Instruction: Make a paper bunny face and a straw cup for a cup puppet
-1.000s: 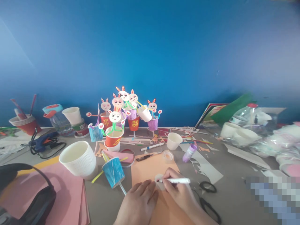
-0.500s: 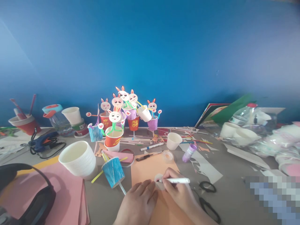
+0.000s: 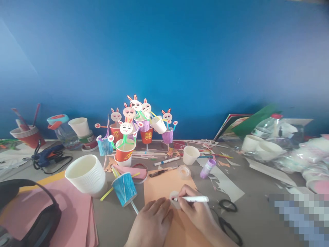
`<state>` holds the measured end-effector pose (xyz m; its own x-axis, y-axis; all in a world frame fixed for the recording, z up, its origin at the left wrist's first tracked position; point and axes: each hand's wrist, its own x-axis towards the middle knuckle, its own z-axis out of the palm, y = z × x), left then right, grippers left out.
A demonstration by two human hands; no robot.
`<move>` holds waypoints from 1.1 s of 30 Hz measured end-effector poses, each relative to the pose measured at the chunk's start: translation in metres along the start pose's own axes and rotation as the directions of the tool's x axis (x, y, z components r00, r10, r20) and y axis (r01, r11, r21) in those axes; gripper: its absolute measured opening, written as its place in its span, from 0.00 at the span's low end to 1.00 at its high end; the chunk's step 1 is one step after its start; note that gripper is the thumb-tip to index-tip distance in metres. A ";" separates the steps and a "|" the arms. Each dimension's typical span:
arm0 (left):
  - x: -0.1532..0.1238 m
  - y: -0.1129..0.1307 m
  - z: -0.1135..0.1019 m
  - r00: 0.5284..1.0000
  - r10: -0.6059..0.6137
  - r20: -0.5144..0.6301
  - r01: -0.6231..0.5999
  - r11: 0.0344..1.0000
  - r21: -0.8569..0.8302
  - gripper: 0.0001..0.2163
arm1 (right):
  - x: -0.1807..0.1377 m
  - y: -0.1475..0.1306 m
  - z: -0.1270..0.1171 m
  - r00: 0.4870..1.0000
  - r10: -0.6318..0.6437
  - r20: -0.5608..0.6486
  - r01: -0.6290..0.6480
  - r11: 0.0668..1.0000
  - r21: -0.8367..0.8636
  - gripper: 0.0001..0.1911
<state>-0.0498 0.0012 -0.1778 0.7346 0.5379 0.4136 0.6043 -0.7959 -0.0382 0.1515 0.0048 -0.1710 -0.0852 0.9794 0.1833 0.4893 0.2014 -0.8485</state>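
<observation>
My right hand (image 3: 196, 211) grips a white marker pen (image 3: 194, 198) held level, its tip touching a small round white paper piece (image 3: 174, 197) on the orange sheet (image 3: 161, 183). My left hand (image 3: 151, 223) lies flat on that sheet, fingers stretched out beside the paper piece, holding nothing. A blue-painted paper cup with straws (image 3: 124, 188) lies tilted just left of my left hand.
A stack of white cups (image 3: 86, 175) stands on pink paper (image 3: 61, 209) at left. Several bunny cup figures (image 3: 136, 123) stand by the blue wall. Black scissors (image 3: 230, 223), a purple glue stick (image 3: 207, 168), pens, a tape roll (image 3: 184, 170) and a glue gun (image 3: 47, 156) lie about.
</observation>
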 end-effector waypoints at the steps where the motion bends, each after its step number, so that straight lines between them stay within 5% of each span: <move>1: 0.000 0.000 0.000 1.000 0.004 -0.008 -0.003 1.000 0.002 0.09 | 0.000 0.000 0.000 1.000 0.001 0.007 -0.001 1.000 -0.001 0.11; 33: 0.002 0.001 0.001 0.996 0.004 -0.086 -0.003 1.000 0.014 0.08 | -0.002 0.005 0.002 0.999 0.022 -0.041 -0.024 0.999 -0.030 0.12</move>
<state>-0.0476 0.0016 -0.1784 0.7080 0.5084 0.4901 0.6061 -0.7937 -0.0522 0.1522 0.0043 -0.1771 -0.0385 0.9821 0.1846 0.5168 0.1776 -0.8375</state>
